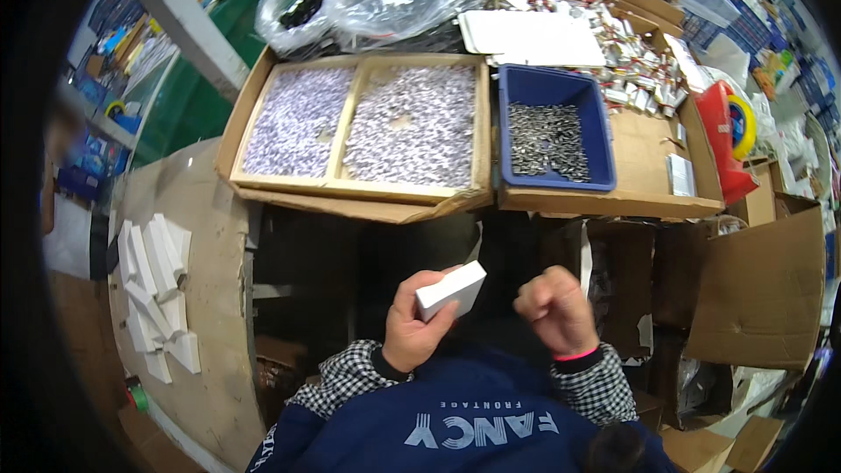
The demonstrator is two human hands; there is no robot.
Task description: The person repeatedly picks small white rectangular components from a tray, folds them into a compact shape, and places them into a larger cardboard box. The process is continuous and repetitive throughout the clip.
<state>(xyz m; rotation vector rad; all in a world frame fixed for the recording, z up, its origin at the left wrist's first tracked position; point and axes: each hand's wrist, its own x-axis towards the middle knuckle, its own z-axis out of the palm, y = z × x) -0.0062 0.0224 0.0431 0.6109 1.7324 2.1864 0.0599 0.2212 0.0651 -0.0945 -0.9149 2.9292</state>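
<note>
My left hand [415, 322] is wrapped round a small flat white box [452, 289], holding it tilted in front of my body. To its right, apart from the box, my right hand [558, 309] is raised with its fingers curled together. Whatever those fingers may hold is hidden. Beyond my hands stands a wooden tray [335, 127] in two compartments, filled with many small whitish-purple pieces. Beside it, a blue plastic bin [604, 144] contains small dark metal parts.
White boxes [158, 263] lie piled on the worn table [215, 298] at left. A cardboard tray [635, 162] at right carries small parts with red wires and a white lid [530, 39]. Clear bags [412, 13] sit behind; an open carton [753, 285] stands right.
</note>
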